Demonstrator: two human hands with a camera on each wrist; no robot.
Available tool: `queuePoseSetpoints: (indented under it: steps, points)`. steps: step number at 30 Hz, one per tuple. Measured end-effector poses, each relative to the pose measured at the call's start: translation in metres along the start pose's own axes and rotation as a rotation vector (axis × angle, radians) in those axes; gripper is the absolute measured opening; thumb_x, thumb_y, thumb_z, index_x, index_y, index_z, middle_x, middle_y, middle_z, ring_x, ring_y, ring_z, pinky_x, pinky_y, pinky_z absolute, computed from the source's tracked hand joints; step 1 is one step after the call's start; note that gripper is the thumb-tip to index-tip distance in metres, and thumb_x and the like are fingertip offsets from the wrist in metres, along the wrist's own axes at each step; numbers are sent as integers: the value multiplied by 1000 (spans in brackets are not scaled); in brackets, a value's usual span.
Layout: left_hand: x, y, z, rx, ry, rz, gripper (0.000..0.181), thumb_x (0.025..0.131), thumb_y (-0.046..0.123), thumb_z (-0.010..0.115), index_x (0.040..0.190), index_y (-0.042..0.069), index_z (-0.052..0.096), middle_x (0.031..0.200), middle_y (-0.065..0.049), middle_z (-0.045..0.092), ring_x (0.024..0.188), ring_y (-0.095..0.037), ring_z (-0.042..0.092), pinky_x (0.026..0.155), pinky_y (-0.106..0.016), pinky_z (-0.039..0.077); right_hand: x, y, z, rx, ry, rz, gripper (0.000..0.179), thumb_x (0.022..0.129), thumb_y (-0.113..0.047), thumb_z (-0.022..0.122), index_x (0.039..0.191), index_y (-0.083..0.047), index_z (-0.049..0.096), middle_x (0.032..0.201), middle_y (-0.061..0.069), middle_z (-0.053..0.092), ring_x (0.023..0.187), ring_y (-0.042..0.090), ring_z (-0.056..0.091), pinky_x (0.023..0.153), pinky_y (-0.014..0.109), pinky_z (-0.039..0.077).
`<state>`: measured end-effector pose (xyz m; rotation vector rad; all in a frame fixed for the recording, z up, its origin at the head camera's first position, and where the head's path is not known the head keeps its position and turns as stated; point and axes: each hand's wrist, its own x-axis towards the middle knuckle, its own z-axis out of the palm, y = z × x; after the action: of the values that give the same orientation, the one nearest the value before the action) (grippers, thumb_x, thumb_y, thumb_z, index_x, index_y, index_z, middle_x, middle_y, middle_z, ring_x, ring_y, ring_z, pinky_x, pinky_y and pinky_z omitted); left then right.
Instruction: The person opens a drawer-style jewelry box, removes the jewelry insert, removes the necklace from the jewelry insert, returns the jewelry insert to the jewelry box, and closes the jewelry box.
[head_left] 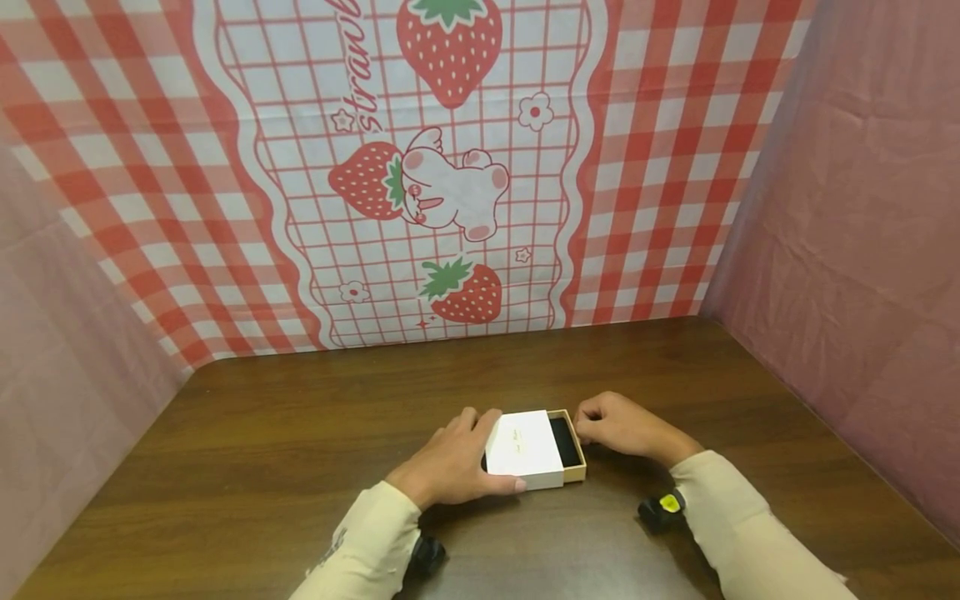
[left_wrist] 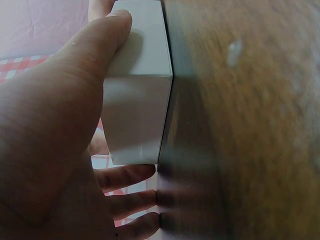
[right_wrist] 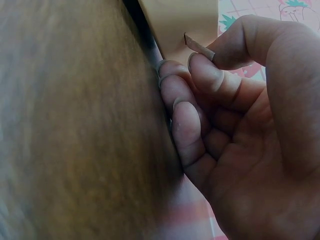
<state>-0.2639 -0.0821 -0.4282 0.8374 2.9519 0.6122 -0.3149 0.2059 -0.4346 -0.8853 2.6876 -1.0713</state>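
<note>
A white drawer-style gift box (head_left: 522,450) with small gold lettering lies on the table, its tan inner tray (head_left: 576,474) partly out on the right side. Black lining (head_left: 566,442) shows inside the tray. My left hand (head_left: 453,460) grips the white sleeve, thumb along the near side and fingers on the far side; the left wrist view shows the thumb on the box wall (left_wrist: 137,115). Between thumb and forefinger, my right hand (head_left: 618,425) pinches a small ribbon pull tab (right_wrist: 199,48) fixed to the tray's end wall (right_wrist: 182,22).
Brown wood-grain table (head_left: 300,417) lies under the box and both forearms. Behind it hangs a red-and-white checked cloth (head_left: 667,167) with strawberry prints. Pink cloth walls (head_left: 847,250) stand on both sides. A dark wrist-worn device (head_left: 660,512) sits under each sleeve cuff.
</note>
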Motion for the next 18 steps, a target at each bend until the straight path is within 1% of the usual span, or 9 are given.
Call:
queuePoseSetpoints:
  steps: [3,9,18]
  points:
    - [0,0,0,2,5,9,93,74,72,72,145,18,43,106,-5,50,88,-17,51,76,-36,46,-1,0,0,15,-3,0,19,83,-7,59,65,-15,59,64,-10,51,59,7,46,55,24,35]
    - [1,1,0,-11,-7,0,96,75,72,72,147,18,41,107,-5,50,89,-17,50,77,-36,46,-2,0,-1,17,-2,4,19,83,-6,59,66,-15,59,64,-9,51,59,7,46,55,24,35]
    - [0,0,0,-3,-3,-1,97,75,72,72,148,17,41,109,-7,51,89,-19,51,77,-38,46,-4,0,-3,19,1,17,20,84,-7,60,66,-15,60,64,-8,51,60,7,47,56,25,35]
